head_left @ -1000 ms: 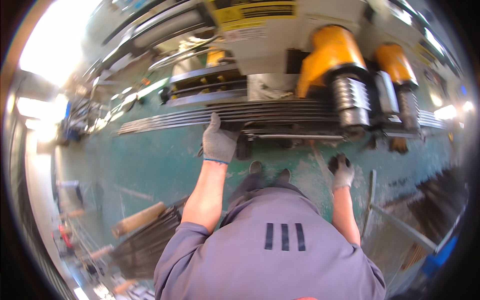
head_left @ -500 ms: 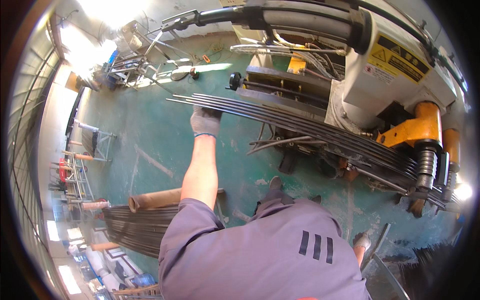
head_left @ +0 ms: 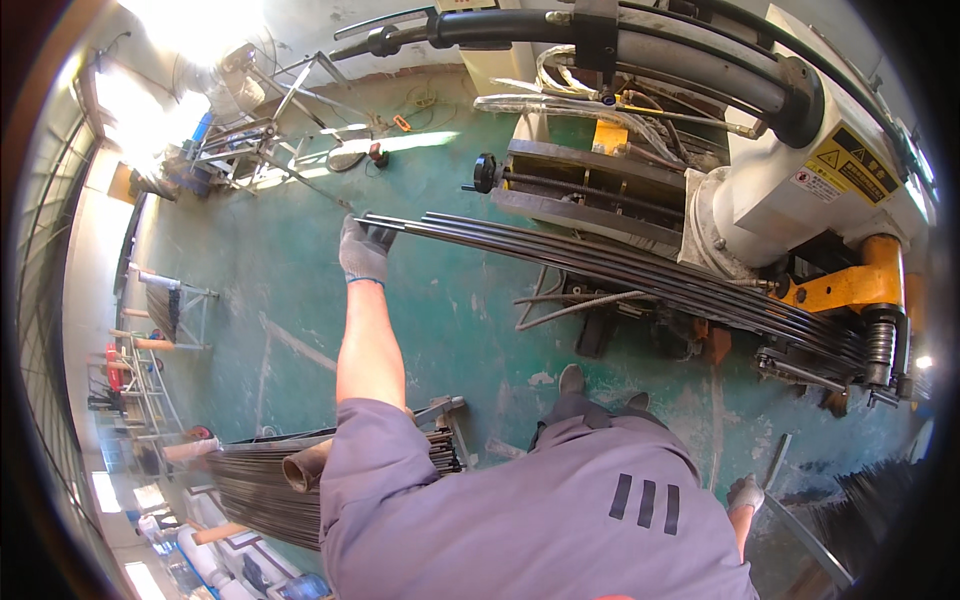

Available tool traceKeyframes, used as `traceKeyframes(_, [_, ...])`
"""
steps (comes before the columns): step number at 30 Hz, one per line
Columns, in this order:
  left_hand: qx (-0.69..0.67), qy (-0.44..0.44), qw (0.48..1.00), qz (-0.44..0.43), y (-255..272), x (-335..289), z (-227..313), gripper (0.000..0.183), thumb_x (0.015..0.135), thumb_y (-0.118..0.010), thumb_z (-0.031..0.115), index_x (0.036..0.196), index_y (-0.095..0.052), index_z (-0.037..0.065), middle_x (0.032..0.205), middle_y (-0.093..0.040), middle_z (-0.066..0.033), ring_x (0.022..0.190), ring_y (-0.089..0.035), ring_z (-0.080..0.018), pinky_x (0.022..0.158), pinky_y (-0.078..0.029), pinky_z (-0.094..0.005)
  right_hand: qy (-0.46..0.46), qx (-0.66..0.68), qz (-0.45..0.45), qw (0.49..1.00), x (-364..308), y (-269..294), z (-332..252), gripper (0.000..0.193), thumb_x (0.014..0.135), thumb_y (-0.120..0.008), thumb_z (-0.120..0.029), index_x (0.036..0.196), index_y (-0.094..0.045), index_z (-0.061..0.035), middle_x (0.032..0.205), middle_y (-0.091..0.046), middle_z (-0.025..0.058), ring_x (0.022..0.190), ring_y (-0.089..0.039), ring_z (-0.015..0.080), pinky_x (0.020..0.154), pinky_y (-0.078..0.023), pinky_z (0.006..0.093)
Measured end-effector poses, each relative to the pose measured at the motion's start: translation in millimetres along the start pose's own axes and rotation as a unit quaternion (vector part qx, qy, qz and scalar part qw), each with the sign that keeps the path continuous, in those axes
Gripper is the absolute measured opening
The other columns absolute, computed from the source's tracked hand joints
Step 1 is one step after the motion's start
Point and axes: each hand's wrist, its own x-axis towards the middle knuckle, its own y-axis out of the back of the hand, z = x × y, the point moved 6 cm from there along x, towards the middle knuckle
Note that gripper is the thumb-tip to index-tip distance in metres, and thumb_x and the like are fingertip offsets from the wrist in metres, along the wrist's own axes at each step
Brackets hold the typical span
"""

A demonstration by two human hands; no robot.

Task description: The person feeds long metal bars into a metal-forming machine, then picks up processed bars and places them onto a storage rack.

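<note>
Glossy, smooth metal rods [head_left: 600, 268] gleaming here, matt cloth glove [head_left: 363, 255] at left, scuffed floor [head_left: 470, 330] beneath, matt cloth shirt [head_left: 500, 510] near!

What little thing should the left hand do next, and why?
Maybe the left hand should gently nudge the rods at its fingers rightward, along their length, to even up the ends. That gloved hand is right at their left tips, and those tips stick out farther left than the neighbouring rods.

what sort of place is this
Probably a metalworking workshop: a large white machine stands at the right, long metal rods stretch in front of it, and a stack of dark rods sits at lower left.
</note>
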Motion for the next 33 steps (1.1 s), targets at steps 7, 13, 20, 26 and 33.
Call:
traceKeyframes(7, [0.021, 0.103, 0.985, -0.138, -76, -83, -72, 0.044, 0.110, -0.054, 0.042, 0.132, -0.059, 0.004, 0.130, -0.062, -0.0150, 0.111, -0.065, -0.0422, 0.097, -0.054, -0.0625, 0.011, 0.323, 0.035, 0.946, 4, 5, -40, 0.029, 0.106, -0.065, -0.032, 0.085, -0.057, -0.0138, 0.067, -0.052, -0.0010, 0.047, -0.044, 0.0151, 0.042, -0.027, 0.0341])
traceKeyframes(13, [-0.007, 0.060, 0.998, -0.030, -38, -41, -27, 0.052, 0.112, -0.050, 0.045, 0.145, -0.048, 0.005, 0.141, -0.057, -0.0155, 0.111, -0.065, -0.0395, 0.094, -0.056, -0.0549, -0.079, 0.398, 0.025, 0.914, -73, -23, -206, 0.023, 0.105, -0.067, -0.030, 0.095, -0.066, -0.0088, 0.078, -0.066, 0.0046, 0.054, -0.057, 0.0185, 0.045, -0.037, 0.0337])
traceKeyframes(20, [0.112, -0.021, 0.993, 0.001, -59, -41, 4, 0.050, 0.110, -0.056, 0.041, 0.139, -0.056, 0.001, 0.135, -0.057, -0.0125, 0.102, -0.067, -0.0355, 0.085, -0.061, -0.0489, -0.083, 0.508, -0.039, 0.857, -35, -41, -153, 0.022, 0.105, -0.065, -0.029, 0.094, -0.065, -0.0088, 0.073, -0.063, 0.0042, 0.053, -0.056, 0.0182, 0.045, -0.037, 0.0346])
traceKeyframes(26, [0.099, -0.005, 0.986, -0.130, -85, -90, -60, 0.048, 0.112, -0.053, 0.036, 0.143, -0.057, -0.001, 0.141, -0.059, -0.0167, 0.109, -0.069, -0.0349, 0.091, -0.062, -0.0531, 0.060, -0.156, -0.036, 0.985, 7, -62, -35, 0.028, 0.105, -0.056, -0.037, 0.117, -0.074, -0.0200, 0.121, -0.070, 0.0032, 0.109, -0.067, 0.0209, 0.084, -0.057, 0.0382])
traceKeyframes(33, [0.010, 0.041, 0.993, -0.107, -87, -97, -58, 0.056, 0.113, -0.048, 0.039, 0.153, -0.043, 0.001, 0.142, -0.057, -0.0172, 0.124, -0.063, -0.0391, 0.101, -0.057, -0.0596, 0.115, -0.245, -0.067, 0.960, 4, -76, -45, 0.026, 0.101, -0.061, -0.032, 0.120, -0.076, -0.0222, 0.128, -0.072, 0.0029, 0.119, -0.070, 0.0217, 0.089, -0.060, 0.0377])
